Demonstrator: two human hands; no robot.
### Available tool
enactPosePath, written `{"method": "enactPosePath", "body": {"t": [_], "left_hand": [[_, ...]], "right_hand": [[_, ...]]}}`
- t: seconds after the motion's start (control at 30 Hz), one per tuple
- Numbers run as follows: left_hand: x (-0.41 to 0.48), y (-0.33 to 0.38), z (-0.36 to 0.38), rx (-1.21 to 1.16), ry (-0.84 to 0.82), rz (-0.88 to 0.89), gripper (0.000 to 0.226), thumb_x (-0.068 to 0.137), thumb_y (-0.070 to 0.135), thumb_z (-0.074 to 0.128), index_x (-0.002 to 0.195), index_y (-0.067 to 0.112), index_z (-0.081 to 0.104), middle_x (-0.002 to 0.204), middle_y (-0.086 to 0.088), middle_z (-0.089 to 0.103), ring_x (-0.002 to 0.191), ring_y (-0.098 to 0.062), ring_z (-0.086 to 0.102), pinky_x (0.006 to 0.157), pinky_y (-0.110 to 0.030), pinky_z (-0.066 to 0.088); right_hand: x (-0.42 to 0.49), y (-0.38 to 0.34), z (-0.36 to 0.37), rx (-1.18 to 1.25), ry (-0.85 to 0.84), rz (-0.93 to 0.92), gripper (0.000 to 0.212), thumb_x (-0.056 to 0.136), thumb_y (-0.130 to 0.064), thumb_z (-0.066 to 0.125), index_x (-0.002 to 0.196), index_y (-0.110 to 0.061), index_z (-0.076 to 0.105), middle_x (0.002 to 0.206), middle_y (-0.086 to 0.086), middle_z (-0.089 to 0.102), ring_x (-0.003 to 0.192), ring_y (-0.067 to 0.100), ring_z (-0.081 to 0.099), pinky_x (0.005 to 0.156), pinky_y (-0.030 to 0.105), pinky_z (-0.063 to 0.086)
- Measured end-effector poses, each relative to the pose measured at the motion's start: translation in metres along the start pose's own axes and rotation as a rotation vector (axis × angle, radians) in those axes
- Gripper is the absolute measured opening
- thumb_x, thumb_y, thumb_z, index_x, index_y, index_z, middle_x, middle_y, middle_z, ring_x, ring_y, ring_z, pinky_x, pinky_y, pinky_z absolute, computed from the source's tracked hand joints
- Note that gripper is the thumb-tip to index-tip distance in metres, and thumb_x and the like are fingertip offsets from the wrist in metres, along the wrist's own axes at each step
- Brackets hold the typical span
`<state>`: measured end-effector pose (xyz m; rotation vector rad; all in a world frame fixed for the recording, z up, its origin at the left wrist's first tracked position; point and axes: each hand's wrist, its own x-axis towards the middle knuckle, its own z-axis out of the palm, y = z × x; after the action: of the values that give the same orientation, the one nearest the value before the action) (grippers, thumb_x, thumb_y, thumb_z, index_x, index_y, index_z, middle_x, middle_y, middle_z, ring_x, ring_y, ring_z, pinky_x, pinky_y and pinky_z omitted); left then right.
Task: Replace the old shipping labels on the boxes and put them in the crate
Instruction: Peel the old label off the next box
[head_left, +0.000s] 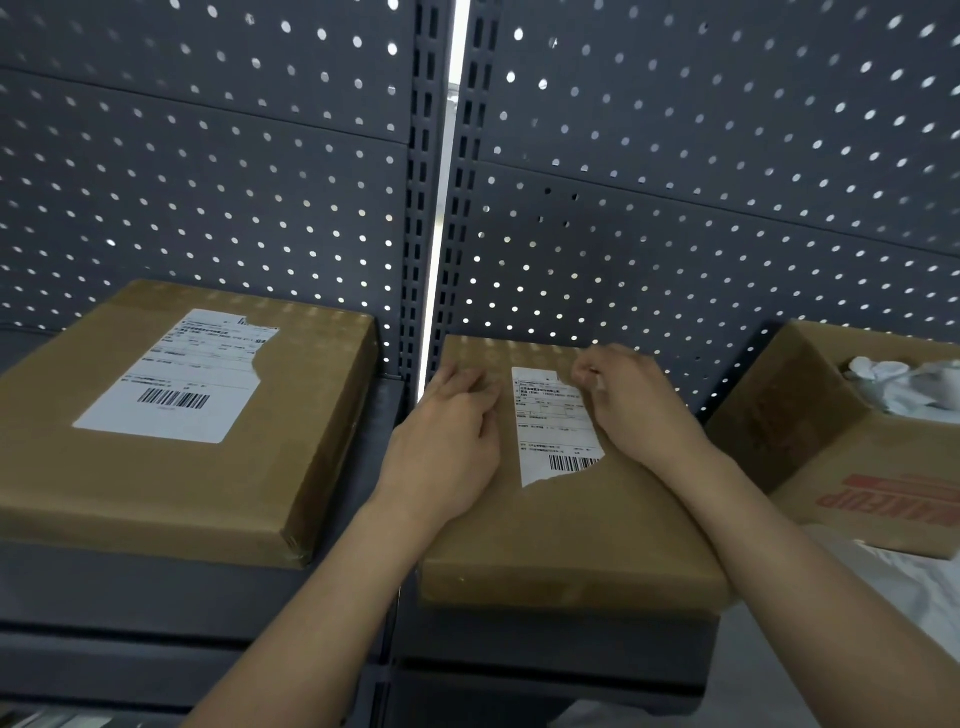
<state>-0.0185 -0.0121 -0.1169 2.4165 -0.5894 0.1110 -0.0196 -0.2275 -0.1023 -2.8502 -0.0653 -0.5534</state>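
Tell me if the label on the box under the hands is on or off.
Partly on, torn. The label lies stuck on the box, its lower edge ragged; the right hand pinches its upper corner.

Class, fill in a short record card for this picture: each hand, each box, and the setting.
left hand: rests on the middle flat brown cardboard box, left of its label
right hand: pinches the upper right edge of that box's torn white shipping label
left box: larger flat brown cardboard box, torn white barcode label on top
right box: open brown carton with red print, crumpled white material inside
setting: grey perforated metal shelving
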Motion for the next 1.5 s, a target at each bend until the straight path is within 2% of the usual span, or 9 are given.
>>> {"method": "enactPosePath", "body": {"t": [0.17,0.3,0.4,0.53,0.67,0.8,1.03,1.23,1.5], "left_hand": [[-0.001,0.0,0.0,0.0,-0.003,-0.01,0.043,0.1,0.022,0.037,0.143,0.025,0.045,0.154,0.014,0.031,0.146,-0.006,0.01,0.108,-0.036,0.034],[-0.001,-0.001,0.001,-0.003,-0.007,-0.008,0.044,0.1,0.022,0.037,0.143,0.025,0.045,0.154,0.013,0.031,0.146,-0.006,0.01,0.108,-0.037,0.033],[0.0,-0.001,0.001,-0.016,-0.006,-0.012,0.043,0.1,0.022,0.037,0.142,0.025,0.046,0.154,0.013,0.032,0.147,-0.007,0.01,0.11,-0.039,0.033],[0.0,-0.001,0.001,-0.017,-0.002,-0.011,0.043,0.1,0.021,0.038,0.142,0.025,0.047,0.153,0.013,0.032,0.146,-0.006,0.01,0.109,-0.038,0.033],[0.0,-0.001,0.0,-0.012,-0.005,-0.012,0.043,0.1,0.022,0.037,0.142,0.025,0.046,0.153,0.014,0.032,0.146,-0.006,0.01,0.109,-0.039,0.034],[0.0,-0.001,0.001,-0.006,-0.007,-0.006,0.043,0.1,0.021,0.037,0.142,0.024,0.046,0.154,0.014,0.031,0.146,-0.006,0.009,0.108,-0.037,0.034],[0.0,-0.001,0.002,-0.012,0.002,-0.003,0.043,0.1,0.021,0.037,0.141,0.025,0.048,0.153,0.015,0.033,0.146,-0.005,0.01,0.108,-0.037,0.034],[-0.001,-0.001,0.001,-0.012,0.002,-0.007,0.043,0.1,0.023,0.037,0.142,0.026,0.046,0.153,0.015,0.032,0.146,-0.006,0.011,0.11,-0.037,0.032],[0.001,-0.002,0.003,-0.019,0.01,0.0,0.043,0.1,0.022,0.037,0.141,0.025,0.048,0.153,0.013,0.034,0.146,-0.006,0.013,0.111,-0.036,0.031]], "right_hand": [[-0.001,-0.003,0.005,-0.219,-0.025,-0.08,0.022,0.079,0.0,0.053,0.085,-0.018,0.062,0.079,0.002,0.062,0.069,0.027,0.059,0.069,0.042,0.05],[0.004,-0.009,0.005,-0.367,-0.113,-0.074,0.026,0.075,-0.001,0.048,0.089,-0.02,0.061,0.085,0.001,0.062,0.073,0.027,0.061,0.071,0.041,0.051],[0.005,-0.006,0.0,-0.194,-0.129,-0.028,0.02,0.087,-0.004,0.048,0.089,-0.019,0.061,0.09,0.001,0.063,0.082,0.026,0.06,0.078,0.041,0.049],[-0.002,-0.003,-0.01,0.109,-0.067,0.106,0.013,0.098,-0.017,0.051,0.098,-0.014,0.064,0.096,-0.001,0.064,0.089,0.016,0.054,0.075,0.026,0.037],[-0.005,-0.006,-0.007,-0.002,-0.037,-0.01,0.015,0.093,-0.03,0.062,0.091,-0.017,0.068,0.084,-0.008,0.058,0.081,0.014,0.056,0.08,0.033,0.045],[-0.002,-0.003,0.001,-0.106,0.007,-0.091,0.01,0.091,-0.02,0.061,0.084,-0.017,0.067,0.078,0.001,0.062,0.071,0.023,0.06,0.071,0.043,0.051],[-0.002,-0.003,0.006,-0.312,-0.014,-0.122,0.022,0.077,0.0,0.063,0.081,-0.019,0.054,0.072,0.002,0.055,0.061,0.026,0.054,0.061,0.042,0.05],[-0.011,-0.002,-0.001,-0.07,-0.016,-0.043,0.012,0.09,-0.005,0.054,0.089,-0.017,0.055,0.085,-0.003,0.057,0.08,0.02,0.052,0.078,0.042,0.045],[-0.019,-0.008,-0.02,0.244,-0.021,0.055,0.02,0.099,-0.027,0.052,0.11,-0.017,0.066,0.096,-0.003,0.065,0.089,0.014,0.056,0.073,0.015,0.037]]}}
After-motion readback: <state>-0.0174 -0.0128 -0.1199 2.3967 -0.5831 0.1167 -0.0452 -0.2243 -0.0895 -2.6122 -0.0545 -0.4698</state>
